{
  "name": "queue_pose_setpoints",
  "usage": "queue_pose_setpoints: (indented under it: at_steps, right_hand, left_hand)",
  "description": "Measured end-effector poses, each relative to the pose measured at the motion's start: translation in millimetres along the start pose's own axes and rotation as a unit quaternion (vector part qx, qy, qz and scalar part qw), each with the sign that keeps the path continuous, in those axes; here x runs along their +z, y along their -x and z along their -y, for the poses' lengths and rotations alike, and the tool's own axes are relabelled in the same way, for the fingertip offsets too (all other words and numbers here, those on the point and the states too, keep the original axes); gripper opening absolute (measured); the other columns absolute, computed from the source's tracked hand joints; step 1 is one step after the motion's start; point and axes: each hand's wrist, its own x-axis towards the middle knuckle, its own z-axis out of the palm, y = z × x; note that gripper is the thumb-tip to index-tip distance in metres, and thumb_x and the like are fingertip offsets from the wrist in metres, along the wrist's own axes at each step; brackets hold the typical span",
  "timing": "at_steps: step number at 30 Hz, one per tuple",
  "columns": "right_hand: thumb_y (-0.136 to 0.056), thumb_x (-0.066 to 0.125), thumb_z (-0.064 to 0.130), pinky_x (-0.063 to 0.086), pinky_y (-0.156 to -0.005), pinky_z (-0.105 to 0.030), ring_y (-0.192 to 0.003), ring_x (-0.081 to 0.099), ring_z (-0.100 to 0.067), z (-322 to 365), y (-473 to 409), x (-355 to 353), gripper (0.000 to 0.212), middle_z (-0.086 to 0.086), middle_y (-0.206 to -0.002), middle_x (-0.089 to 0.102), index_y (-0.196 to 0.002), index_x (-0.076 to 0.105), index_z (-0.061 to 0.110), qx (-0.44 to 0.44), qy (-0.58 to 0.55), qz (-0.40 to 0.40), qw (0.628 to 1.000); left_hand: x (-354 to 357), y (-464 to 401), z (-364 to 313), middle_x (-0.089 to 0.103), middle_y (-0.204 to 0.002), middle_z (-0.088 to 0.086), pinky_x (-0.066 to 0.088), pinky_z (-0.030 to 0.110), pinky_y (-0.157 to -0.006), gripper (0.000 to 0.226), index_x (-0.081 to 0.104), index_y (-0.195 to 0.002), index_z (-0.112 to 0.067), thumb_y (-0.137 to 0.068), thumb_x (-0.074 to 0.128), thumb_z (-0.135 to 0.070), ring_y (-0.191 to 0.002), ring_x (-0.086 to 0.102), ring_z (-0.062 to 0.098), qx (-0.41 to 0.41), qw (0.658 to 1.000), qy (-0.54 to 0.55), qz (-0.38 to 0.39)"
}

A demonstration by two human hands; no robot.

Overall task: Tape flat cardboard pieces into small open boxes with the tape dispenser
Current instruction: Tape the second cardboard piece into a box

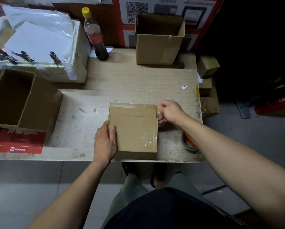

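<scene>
A small brown cardboard box [133, 128] lies on the table near the front edge, with clear tape across its top flap and its lower right corner. My left hand [105, 142] holds its left edge, thumb on top. My right hand [169, 111] is at the box's upper right corner with fingers curled; what they hold is hidden. A tape dispenser with an orange core [189, 143] lies on the table to the right of the box, partly under my right forearm.
Wooden table [122, 80]. An open carton [158, 42] stands at the back right, another open carton [21, 100] at the left. A dark bottle with a yellow cap [95, 35] stands at the back. A foam box with paper and clips [39, 47] is back left.
</scene>
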Motion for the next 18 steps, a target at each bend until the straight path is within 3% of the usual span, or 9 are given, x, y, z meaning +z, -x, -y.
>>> queue_pose_setpoints:
  at_steps: [3, 5, 7, 9, 11, 14, 18]
  right_hand:
    - [-0.105, 0.041, 0.027, 0.044, -0.050, -0.028, -0.061, 0.056, -0.020, 5, -3, -12, 0.035, -0.005, -0.073, 0.052, -0.075, 0.049, 0.011, -0.001, 0.073, -0.059, 0.996]
    - [-0.106, 0.045, 0.039, 0.038, -0.047, -0.025, -0.048, 0.057, -0.019, 6, -2, -20, 0.047, -0.004, -0.059, 0.050, -0.066, 0.044, 0.014, -0.007, 0.071, -0.062, 0.995]
    - [-0.102, 0.050, 0.055, 0.037, -0.041, -0.021, -0.038, 0.055, -0.016, 5, 3, -22, 0.056, 0.001, -0.048, 0.044, -0.061, 0.041, 0.018, 0.018, 0.040, -0.060, 0.997]
    - [-0.101, 0.043, 0.064, 0.044, -0.044, -0.022, -0.043, 0.057, -0.018, 1, 7, -16, 0.058, -0.001, -0.053, 0.050, -0.067, 0.048, 0.018, 0.077, -0.006, -0.035, 0.996]
    - [-0.104, 0.040, 0.059, 0.048, -0.046, -0.028, -0.051, 0.057, -0.019, -6, 17, -9, 0.053, -0.006, -0.068, 0.057, -0.084, 0.057, 0.013, 0.143, -0.056, 0.022, 0.988]
    - [-0.105, 0.054, 0.042, 0.053, -0.053, -0.030, -0.063, 0.058, -0.016, -27, 34, 3, 0.032, -0.008, -0.081, 0.056, -0.101, 0.062, 0.011, 0.167, -0.155, 0.120, 0.966]
    - [-0.096, 0.070, 0.032, 0.051, -0.059, -0.029, -0.065, 0.056, -0.016, -42, 37, 15, 0.021, -0.005, -0.077, 0.058, -0.092, 0.061, 0.014, 0.189, -0.286, 0.156, 0.926]
  left_hand:
    - [1, -2, 3, 0.062, -0.105, -0.002, 0.046, 0.047, -0.092, 0.029, 0.058, -0.117, -0.021, -0.109, 0.037, -0.039, -0.102, 0.054, 0.024, 0.004, 1.000, -0.006, 0.003]
    - [1, -2, 3, 0.063, -0.105, -0.001, 0.046, 0.047, -0.092, 0.028, 0.058, -0.118, -0.021, -0.109, 0.037, -0.038, -0.102, 0.054, 0.024, 0.005, 1.000, -0.003, 0.001]
    - [1, -1, 2, 0.062, -0.104, -0.002, 0.045, 0.045, -0.091, 0.027, 0.058, -0.118, -0.020, -0.109, 0.038, -0.037, -0.102, 0.054, 0.024, 0.005, 1.000, -0.002, 0.000]
    - [0, 0, 1, 0.062, -0.103, -0.002, 0.044, 0.044, -0.090, 0.026, 0.058, -0.118, -0.019, -0.110, 0.038, -0.035, -0.101, 0.054, 0.025, 0.006, 1.000, -0.003, -0.002]
    - [1, -1, 1, 0.062, -0.103, -0.002, 0.044, 0.044, -0.090, 0.026, 0.058, -0.117, -0.020, -0.110, 0.038, -0.035, -0.101, 0.054, 0.024, 0.006, 1.000, 0.001, -0.001]
    - [2, -1, 2, 0.063, -0.104, -0.003, 0.045, 0.044, -0.090, 0.025, 0.058, -0.117, -0.021, -0.110, 0.038, -0.035, -0.101, 0.054, 0.023, 0.015, 1.000, 0.003, -0.001]
    - [2, -3, 6, 0.062, -0.108, -0.004, 0.046, 0.046, -0.093, 0.035, 0.056, -0.121, -0.021, -0.109, 0.033, -0.044, -0.105, 0.054, 0.024, 0.025, 1.000, -0.005, 0.007]
